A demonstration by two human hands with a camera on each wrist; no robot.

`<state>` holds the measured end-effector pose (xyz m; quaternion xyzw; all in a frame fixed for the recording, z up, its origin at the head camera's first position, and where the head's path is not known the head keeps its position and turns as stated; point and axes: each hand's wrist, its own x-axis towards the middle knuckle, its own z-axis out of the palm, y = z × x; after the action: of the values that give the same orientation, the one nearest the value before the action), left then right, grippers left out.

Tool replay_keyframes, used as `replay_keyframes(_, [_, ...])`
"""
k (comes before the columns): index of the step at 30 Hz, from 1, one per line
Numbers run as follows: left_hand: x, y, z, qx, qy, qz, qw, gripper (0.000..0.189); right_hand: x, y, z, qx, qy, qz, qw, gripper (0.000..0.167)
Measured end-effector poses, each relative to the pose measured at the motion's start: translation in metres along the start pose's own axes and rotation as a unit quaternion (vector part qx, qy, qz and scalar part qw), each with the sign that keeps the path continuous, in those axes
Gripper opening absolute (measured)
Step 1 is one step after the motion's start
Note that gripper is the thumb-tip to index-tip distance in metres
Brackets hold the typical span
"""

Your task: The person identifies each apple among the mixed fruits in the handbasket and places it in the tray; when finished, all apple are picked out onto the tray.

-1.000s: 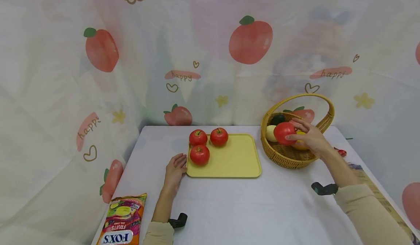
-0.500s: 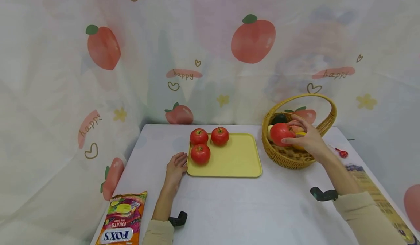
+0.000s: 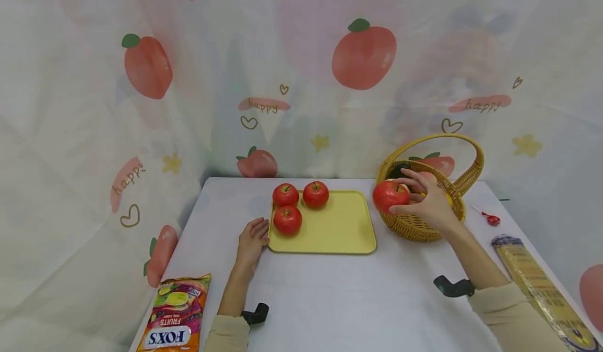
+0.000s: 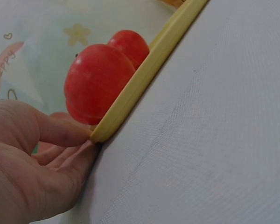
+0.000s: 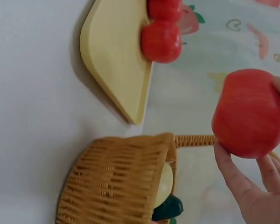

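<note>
My right hand (image 3: 426, 202) grips a red apple (image 3: 390, 196) between thumb and fingers. It holds the apple in the air at the left rim of the wicker basket (image 3: 410, 229). In the right wrist view the held apple (image 5: 249, 114) shows clear of the basket. Three more red apples (image 3: 288, 221) sit grouped at the left end of a yellow tray (image 3: 339, 226). At the tray's left edge my left hand (image 3: 252, 242) pinches the rim near the front corner. The left wrist view has the thumb (image 4: 67, 133) on that rim, with fingers beneath.
Inside the basket are a dark green item (image 5: 168, 207), a pale round one (image 5: 164, 185) and other produce. A red lollipop (image 3: 492, 219) and a long yellowish packet (image 3: 542, 289) lie to the right. A Fox's candy bag (image 3: 176, 312) lies front left. Printed cloth (image 3: 301, 79) hangs behind.
My right hand has carried the apple leftward from over the basket's inside to its left rim. My left hand and the tray have stayed in place.
</note>
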<state>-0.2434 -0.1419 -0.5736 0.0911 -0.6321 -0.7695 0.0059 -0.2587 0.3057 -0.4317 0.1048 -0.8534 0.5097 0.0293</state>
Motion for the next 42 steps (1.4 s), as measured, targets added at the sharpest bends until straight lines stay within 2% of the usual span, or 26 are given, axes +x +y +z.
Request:
replay_keyframes(5, [0.001, -0.001, 0.000, 0.003, -0.001, 0.003, 1.0000, 0.067, 0.001, -0.005, 0.017, 0.049, -0.012, -0.017, 0.9986, 0.097])
replay_keyframes(13, [0.003, -0.006, 0.000, 0.002, -0.002, -0.004, 1.0000, 0.067, 0.008, -0.006, 0.040, 0.054, -0.026, -0.007, 0.9982, 0.098])
replay_keyframes(27, [0.003, -0.004, 0.001, 0.004, 0.004, -0.009, 0.9999, 0.067, 0.021, -0.008, 0.075, 0.066, -0.049, 0.005, 0.9966, 0.098])
replay_keyframes(35, [0.004, -0.002, 0.000, 0.010, 0.003, -0.004, 0.9999, 0.067, 0.031, -0.009, 0.093, 0.082, -0.054, -0.018, 0.9950, 0.095])
replay_keyframes(42, [0.003, -0.002, -0.002, 0.016, 0.003, -0.007, 0.9998, 0.067, 0.036, -0.008, 0.109, 0.086, -0.064, -0.017, 0.9941, 0.092])
